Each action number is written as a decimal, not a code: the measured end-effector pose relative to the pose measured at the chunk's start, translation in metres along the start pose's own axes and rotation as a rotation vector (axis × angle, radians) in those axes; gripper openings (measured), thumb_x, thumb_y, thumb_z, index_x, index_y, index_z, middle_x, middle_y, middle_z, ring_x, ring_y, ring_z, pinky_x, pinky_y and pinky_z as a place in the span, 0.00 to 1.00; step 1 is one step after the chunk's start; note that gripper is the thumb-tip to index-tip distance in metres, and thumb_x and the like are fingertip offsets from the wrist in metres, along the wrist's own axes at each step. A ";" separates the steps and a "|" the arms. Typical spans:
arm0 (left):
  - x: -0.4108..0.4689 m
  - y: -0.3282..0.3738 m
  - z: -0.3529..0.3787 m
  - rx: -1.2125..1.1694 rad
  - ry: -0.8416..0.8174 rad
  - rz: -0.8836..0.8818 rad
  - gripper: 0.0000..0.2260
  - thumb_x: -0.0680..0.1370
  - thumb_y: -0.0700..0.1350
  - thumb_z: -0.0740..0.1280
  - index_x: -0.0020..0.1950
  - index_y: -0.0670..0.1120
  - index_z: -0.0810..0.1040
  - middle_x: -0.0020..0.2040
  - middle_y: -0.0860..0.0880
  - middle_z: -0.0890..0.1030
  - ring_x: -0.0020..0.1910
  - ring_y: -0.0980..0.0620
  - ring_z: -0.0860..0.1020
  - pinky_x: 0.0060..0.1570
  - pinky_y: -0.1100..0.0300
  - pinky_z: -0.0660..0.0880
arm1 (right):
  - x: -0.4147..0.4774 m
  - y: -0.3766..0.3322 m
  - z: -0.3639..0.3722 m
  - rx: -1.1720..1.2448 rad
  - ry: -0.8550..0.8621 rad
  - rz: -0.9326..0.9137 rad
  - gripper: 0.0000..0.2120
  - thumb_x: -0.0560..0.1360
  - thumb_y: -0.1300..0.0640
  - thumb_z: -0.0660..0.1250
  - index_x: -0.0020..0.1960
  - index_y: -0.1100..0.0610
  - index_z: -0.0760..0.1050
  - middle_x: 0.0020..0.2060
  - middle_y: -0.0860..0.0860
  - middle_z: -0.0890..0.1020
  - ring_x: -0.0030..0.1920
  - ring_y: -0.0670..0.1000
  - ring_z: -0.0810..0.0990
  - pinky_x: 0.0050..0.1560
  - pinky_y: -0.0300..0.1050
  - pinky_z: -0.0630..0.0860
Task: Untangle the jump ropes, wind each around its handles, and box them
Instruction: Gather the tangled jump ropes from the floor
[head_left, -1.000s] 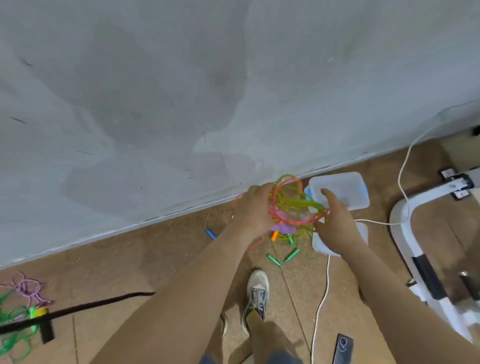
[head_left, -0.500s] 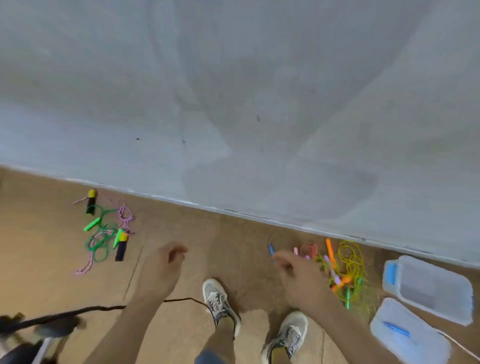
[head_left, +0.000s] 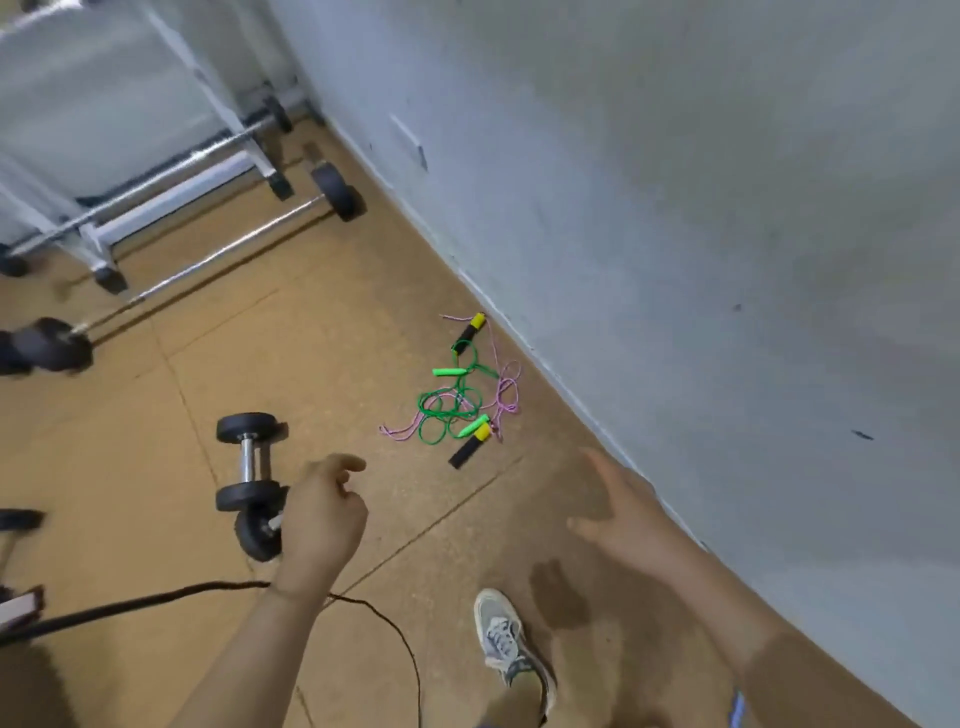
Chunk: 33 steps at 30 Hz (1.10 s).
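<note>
A tangle of jump ropes lies on the brown floor by the wall: a green rope (head_left: 449, 408) with bright green handles, and a pink rope (head_left: 505, 395) with black and yellow handles (head_left: 470, 450). My left hand (head_left: 322, 512) hovers below and left of the tangle, fingers loosely curled, holding nothing. My right hand (head_left: 621, 512) is stretched out flat near the wall, to the right of the tangle, empty. Neither hand touches the ropes. No box is in view.
Two dumbbells (head_left: 248, 462) lie just left of my left hand. A barbell (head_left: 208, 260) and a metal rack (head_left: 156, 171) fill the upper left. A black cable (head_left: 218, 590) crosses the floor under my left arm. My shoe (head_left: 506, 642) is at the bottom.
The view has swung left, away from the coloured rope pile and plastic boxes. The green and pink tangle is now ahead of me and closer. Both hands have let go of the ropes and are empty.
</note>
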<state>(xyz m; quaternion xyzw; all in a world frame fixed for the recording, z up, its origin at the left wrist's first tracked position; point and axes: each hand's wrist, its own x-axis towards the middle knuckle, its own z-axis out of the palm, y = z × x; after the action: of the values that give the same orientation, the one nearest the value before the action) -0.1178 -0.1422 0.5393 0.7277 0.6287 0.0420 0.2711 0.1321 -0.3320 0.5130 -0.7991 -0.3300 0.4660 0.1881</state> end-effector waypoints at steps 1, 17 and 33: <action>0.018 -0.008 -0.001 0.028 0.019 0.004 0.14 0.73 0.33 0.62 0.52 0.50 0.78 0.51 0.46 0.79 0.47 0.47 0.77 0.46 0.53 0.76 | 0.025 -0.014 0.000 -0.022 -0.027 0.005 0.42 0.72 0.50 0.71 0.78 0.45 0.49 0.77 0.47 0.56 0.76 0.51 0.54 0.75 0.51 0.57; 0.314 -0.146 0.251 -0.096 -0.304 -0.449 0.14 0.72 0.34 0.66 0.49 0.53 0.77 0.46 0.48 0.81 0.48 0.48 0.79 0.48 0.60 0.71 | 0.545 -0.026 0.080 -0.174 -0.222 0.117 0.30 0.73 0.61 0.68 0.72 0.51 0.62 0.44 0.57 0.80 0.36 0.52 0.76 0.40 0.46 0.73; 0.431 -0.149 0.586 0.156 -0.262 -0.181 0.37 0.70 0.47 0.68 0.75 0.51 0.56 0.68 0.39 0.64 0.65 0.40 0.66 0.59 0.52 0.69 | 0.769 0.111 0.279 -0.707 0.142 -0.305 0.26 0.68 0.66 0.66 0.65 0.59 0.69 0.62 0.59 0.70 0.60 0.63 0.70 0.58 0.56 0.69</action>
<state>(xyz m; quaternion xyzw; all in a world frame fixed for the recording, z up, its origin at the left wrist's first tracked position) 0.0734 0.0709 -0.1458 0.6862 0.6522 -0.1266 0.2961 0.1966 0.1275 -0.1700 -0.7866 -0.5714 0.2337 -0.0091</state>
